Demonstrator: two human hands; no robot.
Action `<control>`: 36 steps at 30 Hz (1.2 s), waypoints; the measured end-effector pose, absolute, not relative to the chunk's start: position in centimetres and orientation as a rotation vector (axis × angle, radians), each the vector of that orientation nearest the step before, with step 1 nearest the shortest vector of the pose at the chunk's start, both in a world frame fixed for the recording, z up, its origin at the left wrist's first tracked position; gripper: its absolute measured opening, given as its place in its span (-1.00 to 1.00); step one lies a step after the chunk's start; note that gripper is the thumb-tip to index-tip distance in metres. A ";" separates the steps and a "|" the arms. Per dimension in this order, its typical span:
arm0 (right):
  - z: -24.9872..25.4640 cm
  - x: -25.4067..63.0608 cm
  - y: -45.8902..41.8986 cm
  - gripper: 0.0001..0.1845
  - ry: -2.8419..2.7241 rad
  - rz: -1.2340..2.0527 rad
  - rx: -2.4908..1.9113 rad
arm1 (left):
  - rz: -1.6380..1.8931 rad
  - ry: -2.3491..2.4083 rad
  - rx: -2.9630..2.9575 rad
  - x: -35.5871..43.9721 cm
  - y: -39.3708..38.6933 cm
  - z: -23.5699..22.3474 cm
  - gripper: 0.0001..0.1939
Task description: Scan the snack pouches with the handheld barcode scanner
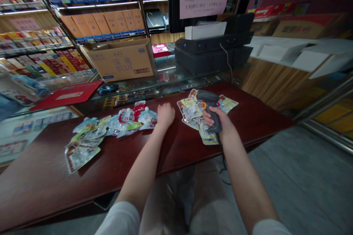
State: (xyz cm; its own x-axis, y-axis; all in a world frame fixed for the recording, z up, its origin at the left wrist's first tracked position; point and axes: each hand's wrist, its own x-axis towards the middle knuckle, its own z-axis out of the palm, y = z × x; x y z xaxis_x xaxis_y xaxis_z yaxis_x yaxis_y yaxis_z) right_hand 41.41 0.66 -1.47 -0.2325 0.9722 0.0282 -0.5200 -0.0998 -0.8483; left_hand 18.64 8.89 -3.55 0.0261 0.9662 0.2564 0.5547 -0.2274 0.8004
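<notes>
My right hand (217, 119) is wrapped round the grip of a black barcode scanner (216, 120), one finger by its orange trigger. The scanner is above a spread of yellow-green snack packets (190, 109), covering part of them. Its cable drops past the table's front edge. My left hand (166, 114) rests on the table in a loose fist; nothing shows in it, and its palm side is hidden. Just left of that hand lie pale blue spouted pouches (149, 118) and a red packet (139, 108). Further left, more yellow-green packets (82, 152) overlap in a pile.
The dark red table (132, 165) meets a glass counter behind. On that counter are a cardboard box (124, 60), a computer mouse (108, 89), a red folder (68, 94) and a black cash-register base (198, 58). Shelves of orange boxes (102, 25) rise behind.
</notes>
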 end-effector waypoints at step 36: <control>-1.1 40.1 0.2 -0.62 -0.986 1.624 -0.909 | 1.650 0.869 0.872 15.2 13.3 -3.2 -0.63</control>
State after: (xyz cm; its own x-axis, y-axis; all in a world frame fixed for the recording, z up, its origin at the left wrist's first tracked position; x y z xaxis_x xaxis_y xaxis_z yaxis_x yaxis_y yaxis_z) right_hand 40.13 0.16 -1.06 -0.2288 0.9683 -0.0996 -0.3582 -0.1789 -0.9164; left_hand 15.15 13.27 -3.24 -0.2053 0.9706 0.1256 -0.4458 -0.2070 0.8709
